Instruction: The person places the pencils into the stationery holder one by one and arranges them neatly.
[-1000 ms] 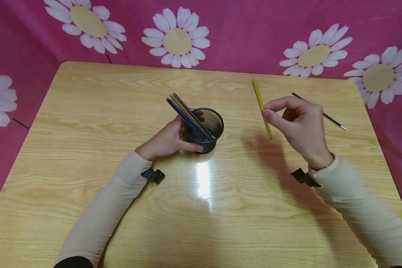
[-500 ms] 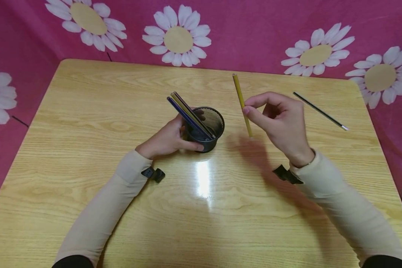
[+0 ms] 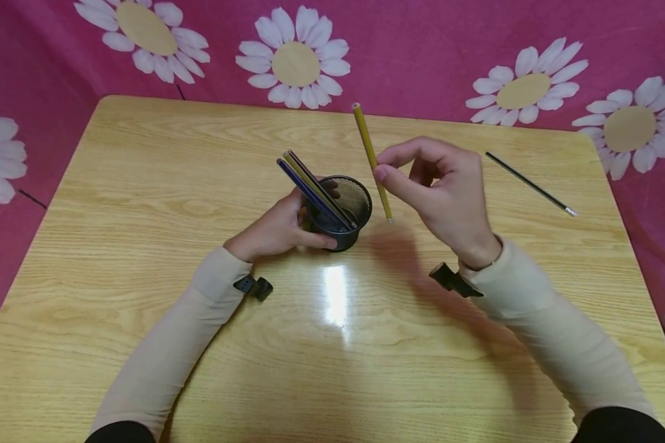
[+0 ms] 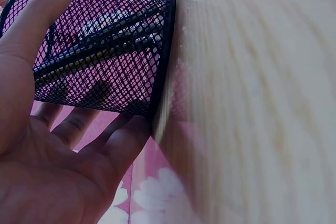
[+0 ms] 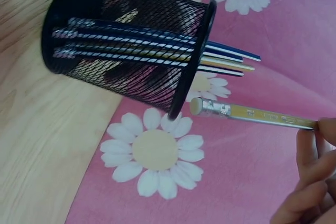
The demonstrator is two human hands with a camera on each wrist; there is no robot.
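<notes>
A black mesh pencil cup (image 3: 350,200) stands on the table with several pencils (image 3: 310,184) leaning in it toward the left. My left hand (image 3: 274,231) grips the cup from its left side, the thumb along the near wall and the fingers behind; the left wrist view shows the mesh wall against those fingers. Between thumb and forefinger, my right hand (image 3: 443,191) pinches a yellow pencil (image 3: 368,144), held nearly upright just right of the cup. Its eraser end (image 5: 207,106) points down, close to the cup's rim but apart from it in the right wrist view.
A dark pencil with a white-tipped end (image 3: 532,183) lies on the wooden table (image 3: 332,381), to the right of my right hand. Behind the table's far edge hangs a pink cloth with white daisies (image 3: 410,55).
My right hand has carried the yellow pencil leftward and slightly up, nearer the cup, uncovering the dark pencil on the table. The left hand and cup have stayed put.
</notes>
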